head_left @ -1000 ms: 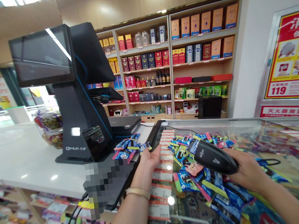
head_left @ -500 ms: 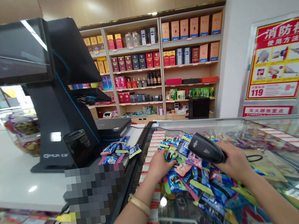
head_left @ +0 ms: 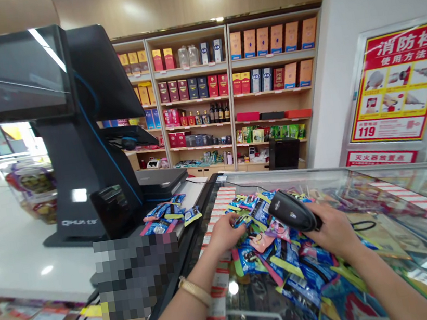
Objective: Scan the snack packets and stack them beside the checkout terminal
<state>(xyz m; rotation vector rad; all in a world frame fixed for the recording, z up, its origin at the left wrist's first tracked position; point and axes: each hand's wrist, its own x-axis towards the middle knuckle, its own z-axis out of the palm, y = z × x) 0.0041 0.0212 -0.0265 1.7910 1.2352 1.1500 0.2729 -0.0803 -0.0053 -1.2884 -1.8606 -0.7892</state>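
Note:
A heap of small blue, pink and green candy packets lies on the glass counter. At the heap's left edge my left hand, with a gold band on the wrist, has its fingers closed on one small packet. My right hand is wrapped round a black handheld scanner, held over the heap with its head toward the left. Several similar packets lie apart from the heap, beside the black register stand.
A black register with screens stands on the white counter at left. Behind it, plastic jars are partly visible. Shelves of boxes and bottles line the back wall. A red poster hangs at right. Cables run down at lower left.
My left hand has closed its fingers on a packet and shifted slightly left. My right hand and the scanner have barely moved.

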